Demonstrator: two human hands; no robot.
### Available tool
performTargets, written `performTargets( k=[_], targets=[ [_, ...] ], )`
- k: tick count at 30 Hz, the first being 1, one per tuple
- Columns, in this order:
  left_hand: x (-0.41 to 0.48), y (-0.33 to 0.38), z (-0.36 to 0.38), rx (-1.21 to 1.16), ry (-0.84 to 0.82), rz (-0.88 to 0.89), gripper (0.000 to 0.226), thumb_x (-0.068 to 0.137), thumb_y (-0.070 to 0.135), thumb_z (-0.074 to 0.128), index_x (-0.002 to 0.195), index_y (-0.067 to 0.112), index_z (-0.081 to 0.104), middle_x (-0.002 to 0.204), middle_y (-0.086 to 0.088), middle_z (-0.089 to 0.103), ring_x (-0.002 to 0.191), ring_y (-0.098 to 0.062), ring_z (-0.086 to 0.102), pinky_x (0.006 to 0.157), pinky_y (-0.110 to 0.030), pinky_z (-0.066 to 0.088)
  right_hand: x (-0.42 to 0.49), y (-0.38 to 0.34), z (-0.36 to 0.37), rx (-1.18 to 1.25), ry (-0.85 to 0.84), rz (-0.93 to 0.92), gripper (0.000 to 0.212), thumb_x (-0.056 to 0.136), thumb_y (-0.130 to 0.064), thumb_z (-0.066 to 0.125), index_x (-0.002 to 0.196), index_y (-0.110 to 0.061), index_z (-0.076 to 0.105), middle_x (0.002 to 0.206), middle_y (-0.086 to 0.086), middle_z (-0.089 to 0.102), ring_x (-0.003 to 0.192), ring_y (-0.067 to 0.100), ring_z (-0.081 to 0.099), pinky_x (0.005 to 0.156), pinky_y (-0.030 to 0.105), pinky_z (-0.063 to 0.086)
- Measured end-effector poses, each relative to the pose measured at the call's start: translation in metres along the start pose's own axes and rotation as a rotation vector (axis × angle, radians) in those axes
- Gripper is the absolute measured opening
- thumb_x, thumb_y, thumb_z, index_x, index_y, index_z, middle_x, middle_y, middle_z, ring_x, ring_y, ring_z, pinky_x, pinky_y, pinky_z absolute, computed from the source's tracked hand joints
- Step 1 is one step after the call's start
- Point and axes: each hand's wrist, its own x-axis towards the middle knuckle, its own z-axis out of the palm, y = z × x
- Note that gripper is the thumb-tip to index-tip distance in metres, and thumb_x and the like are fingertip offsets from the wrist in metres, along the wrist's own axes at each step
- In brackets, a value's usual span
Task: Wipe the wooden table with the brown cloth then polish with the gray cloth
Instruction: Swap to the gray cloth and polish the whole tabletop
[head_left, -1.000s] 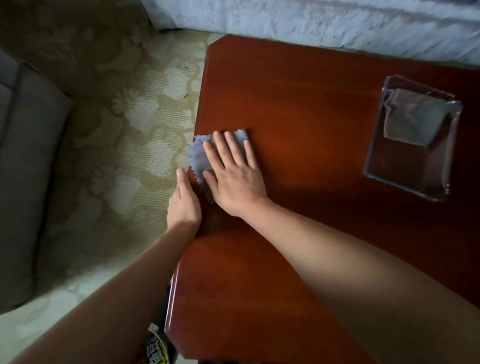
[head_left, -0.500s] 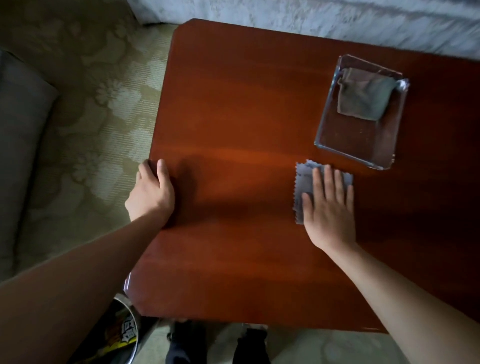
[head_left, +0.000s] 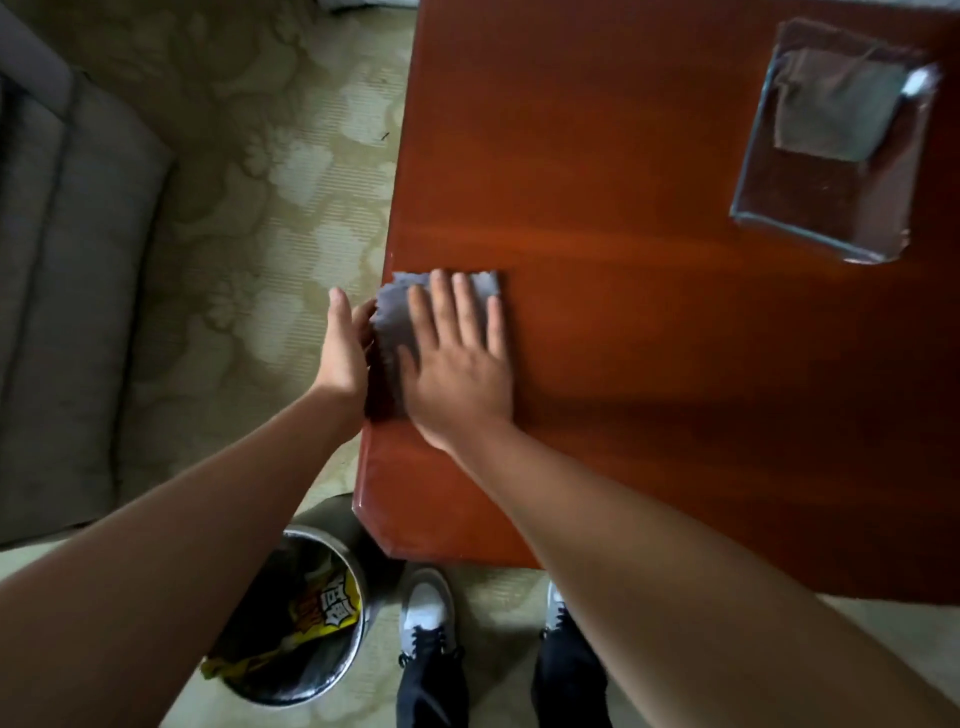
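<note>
The gray cloth (head_left: 397, 312) lies flat at the left edge of the reddish wooden table (head_left: 649, 338). My right hand (head_left: 457, 358) presses on it with straight, spread fingers and covers most of it. My left hand (head_left: 343, 345) is held against the table's left edge, right beside the cloth, with its fingers straight. The brown cloth (head_left: 831, 111) lies folded in a clear tray (head_left: 810, 228) at the table's far right.
A metal bin (head_left: 306, 618) holding a yellow wrapper stands on the floor by the table's near left corner. My shoes (head_left: 426, 608) are at the table's front edge. A gray sofa (head_left: 67, 291) lies to the left across patterned carpet.
My right hand has slid the gray cloth from the table's middle right back to the left edge. My left hand stays at that edge, now beside the cloth.
</note>
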Motion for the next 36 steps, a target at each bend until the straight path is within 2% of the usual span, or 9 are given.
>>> performTargets(
  k=[5,7,10,14,17,23,26,29,36],
  targets=[
    [-0.012,-0.038,-0.008,0.028,-0.028,-0.082,0.097,0.082,0.094,0.028,0.129,0.020,0.071,0.127,-0.007,0.072,0.120,-0.022,0.067,0.114,-0.042,0.043,-0.065,0.016,0.004,-0.047,-0.069,-0.098,0.067,0.106,-0.051,0.029,0.166,-0.020,0.024,0.175,0.006,0.012,0.162,0.025,0.005,0.129,0.053,0.006],
    [-0.018,-0.038,-0.006,0.159,0.078,-0.061,0.110,0.068,0.104,0.024,0.141,0.031,0.061,0.146,-0.005,0.060,0.137,-0.024,0.054,0.122,-0.043,0.031,-0.089,0.046,-0.002,-0.075,-0.082,-0.077,0.067,0.107,-0.051,0.028,0.166,-0.021,0.024,0.175,0.005,0.013,0.162,0.025,0.007,0.129,0.053,0.008],
    [-0.033,-0.033,0.005,0.335,0.170,-0.005,0.080,0.096,0.078,0.013,0.159,0.034,0.035,0.163,-0.005,0.038,0.151,-0.027,0.033,0.127,-0.043,0.017,-0.125,0.103,-0.010,-0.136,-0.103,0.054,0.066,0.108,-0.051,0.022,0.167,-0.020,0.020,0.175,0.005,0.010,0.162,0.025,0.005,0.129,0.052,0.010],
    [-0.035,-0.042,0.001,0.357,0.148,0.016,0.077,0.098,0.075,0.013,0.161,0.033,0.031,0.165,-0.004,0.035,0.153,-0.028,0.029,0.127,-0.043,0.015,-0.168,0.146,-0.016,-0.138,-0.122,0.274,0.069,0.109,-0.052,0.011,0.167,-0.015,0.014,0.175,0.010,0.006,0.162,0.029,0.003,0.129,0.056,0.011],
    [-0.036,-0.049,-0.008,0.364,0.086,0.000,0.084,0.093,0.081,0.012,0.161,0.034,0.030,0.165,-0.001,0.034,0.153,-0.026,0.029,0.128,-0.045,0.014,-0.182,0.121,-0.009,-0.121,-0.118,0.384,0.072,0.108,-0.052,0.011,0.167,-0.012,0.011,0.175,0.013,0.001,0.162,0.031,-0.002,0.129,0.058,0.009],
    [-0.016,-0.070,-0.030,0.292,-0.029,-0.044,0.123,0.055,0.109,0.017,0.149,0.038,0.051,0.153,0.002,0.053,0.143,-0.021,0.046,0.124,-0.045,0.026,-0.177,-0.005,0.016,-0.032,-0.105,0.221,0.071,0.107,-0.050,0.026,0.166,-0.011,0.018,0.174,0.015,0.008,0.162,0.033,0.003,0.129,0.058,0.007],
    [-0.019,-0.067,-0.033,0.276,-0.028,-0.055,0.107,0.065,0.101,0.022,0.133,0.032,0.067,0.129,0.000,0.071,0.123,-0.019,0.064,0.115,-0.043,0.041,-0.167,-0.057,0.021,0.030,-0.111,0.111,0.069,0.107,-0.048,0.032,0.165,-0.013,0.024,0.174,0.013,0.014,0.162,0.032,0.006,0.128,0.059,0.008],
    [-0.042,-0.047,-0.028,0.399,0.064,-0.032,0.108,0.067,0.094,0.016,0.140,0.029,0.061,0.140,-0.005,0.064,0.132,-0.024,0.057,0.119,-0.046,0.036,-0.162,-0.073,0.023,0.030,-0.126,-0.006,0.066,0.107,-0.046,0.037,0.164,-0.016,0.024,0.173,0.011,0.017,0.161,0.031,0.007,0.128,0.059,0.009],
    [-0.056,-0.051,0.017,0.869,0.327,0.167,0.072,0.105,0.061,0.021,0.150,0.007,0.033,0.152,-0.025,0.041,0.135,-0.045,0.047,0.111,-0.051,0.032,-0.178,0.037,0.010,0.000,-0.090,-0.053,0.064,0.109,-0.050,0.031,0.165,-0.020,0.024,0.174,0.006,0.017,0.161,0.026,0.011,0.128,0.053,0.013]
  ],
)
